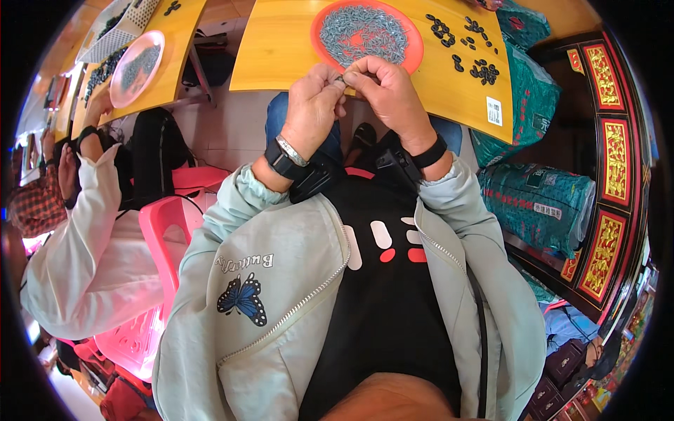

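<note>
My left grip [314, 105] and right grip [390, 91] meet tip to tip, thumbs and forefingers pinching a small dark piece [342, 78] between them. The fingers cover most of it, so I cannot tell which side bears more of the hold.

For room, I read the near edge of the yellow desk [274, 49] running just under my fingertips, with both wrists out past it on my side. On the left, bare wood stretches from the red plate [417, 49] to the desk's side edge; beyond that, a gap shows floor before a second desk [158, 70]. On the right, a narrower strip of wood lies between the plate and the scattered black pieces [484, 71], which reach close to the right edge. Green bags [519, 105] crowd that edge from outside.

The pinched piece sits right at the fingertips, in line with the plate's near rim from where I look; I cannot judge its height above the desk. The plate lies just ahead of both grips, and the black pieces lie well off to the right.

What I can see of the piece is tiny and dark. The plate holds a loose spread of thin, grey-blue metallic screws [351, 42], while the black pieces look small, rounded and glossy, lying in loose clusters.
</note>
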The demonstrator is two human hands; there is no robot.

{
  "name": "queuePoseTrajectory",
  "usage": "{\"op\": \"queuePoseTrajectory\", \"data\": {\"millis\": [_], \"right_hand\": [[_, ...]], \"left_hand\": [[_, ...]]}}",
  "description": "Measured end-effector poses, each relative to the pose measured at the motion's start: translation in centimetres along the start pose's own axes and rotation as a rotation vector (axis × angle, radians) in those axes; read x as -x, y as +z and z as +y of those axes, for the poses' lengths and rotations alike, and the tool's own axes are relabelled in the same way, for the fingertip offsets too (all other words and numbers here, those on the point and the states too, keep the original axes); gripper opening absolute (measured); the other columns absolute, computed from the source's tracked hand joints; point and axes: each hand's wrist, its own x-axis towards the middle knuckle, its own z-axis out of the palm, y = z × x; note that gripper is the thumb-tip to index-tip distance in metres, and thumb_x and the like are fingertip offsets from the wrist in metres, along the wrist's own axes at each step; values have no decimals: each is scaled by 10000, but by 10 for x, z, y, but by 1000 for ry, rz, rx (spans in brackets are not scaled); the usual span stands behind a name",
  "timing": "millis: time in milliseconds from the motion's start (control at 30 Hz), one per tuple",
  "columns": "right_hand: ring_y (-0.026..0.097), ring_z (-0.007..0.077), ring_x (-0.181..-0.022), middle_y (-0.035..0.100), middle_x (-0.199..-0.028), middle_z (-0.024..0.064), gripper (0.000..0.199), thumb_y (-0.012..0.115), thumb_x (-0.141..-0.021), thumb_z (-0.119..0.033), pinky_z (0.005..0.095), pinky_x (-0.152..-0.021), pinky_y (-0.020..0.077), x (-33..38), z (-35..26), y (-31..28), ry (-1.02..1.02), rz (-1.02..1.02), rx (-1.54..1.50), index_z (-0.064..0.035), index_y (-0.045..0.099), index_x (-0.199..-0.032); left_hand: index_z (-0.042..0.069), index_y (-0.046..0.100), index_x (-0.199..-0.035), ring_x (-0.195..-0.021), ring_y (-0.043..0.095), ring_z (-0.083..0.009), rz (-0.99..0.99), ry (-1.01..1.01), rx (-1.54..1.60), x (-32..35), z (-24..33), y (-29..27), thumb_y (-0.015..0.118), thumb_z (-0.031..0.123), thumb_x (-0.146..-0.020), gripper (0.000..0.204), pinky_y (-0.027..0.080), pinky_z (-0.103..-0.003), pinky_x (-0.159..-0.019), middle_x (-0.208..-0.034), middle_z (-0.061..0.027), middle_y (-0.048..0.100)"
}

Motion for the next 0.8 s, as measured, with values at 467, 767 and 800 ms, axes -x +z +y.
{"op": "queuePoseTrajectory", "data": {"millis": [467, 767, 800], "right_hand": [[519, 43, -665, 587, -757, -7, 100, 573, -872, -99, 186, -607, 436, 9, 5, 10, 25, 91, -176, -2, 586, -893], [585, 77, -732, 616, -829, 35, 120, 574, -850, -43, 218, -674, 492, 12, 7, 3, 35, 64, -155, 21, 575, -952], [585, 78, -734, 616, -831, 35, 121, 577, -847, -37, 218, -674, 492, 12, 7, 2, 28, 58, -129, 22, 575, -952]], "left_hand": [[23, 507, -836, -525, 498, -87, 8, -46, 180, -3, -10, 3, 465, 51, -858, 55, 392, -198, -469, -678, -40, 556], [23, 500, -881, -535, 506, -87, -41, -51, 178, -2, -11, 2, 471, 91, -892, 74, 399, -196, -482, -698, -33, 549], [27, 504, -877, -543, 519, -100, -45, -55, 176, -2, -10, 2, 473, 88, -886, 69, 404, -203, -499, -699, -40, 551]]}}
